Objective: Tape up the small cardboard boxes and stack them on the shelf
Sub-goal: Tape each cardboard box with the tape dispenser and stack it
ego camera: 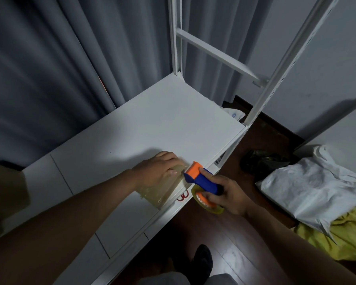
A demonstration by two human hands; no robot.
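A small cardboard box (154, 194), shiny with clear tape, lies near the front edge of the white shelf board (156, 124). My left hand (158, 168) rests flat on top of the box with its fingers spread. My right hand (224, 196) grips a blue and orange tape dispenser (199, 177) with a roll of clear tape (206, 202) under it. The dispenser's orange head sits at the box's right end, close to my left fingertips.
White shelf uprights (261, 95) and a crossbar rise at the back right. Grey curtains (60, 68) hang behind the shelf. Red scissors (183, 196) lie at the shelf edge beside the box. White bags (308, 188), a yellow cloth (337, 239) and a dark bag (261, 161) lie on the wooden floor.
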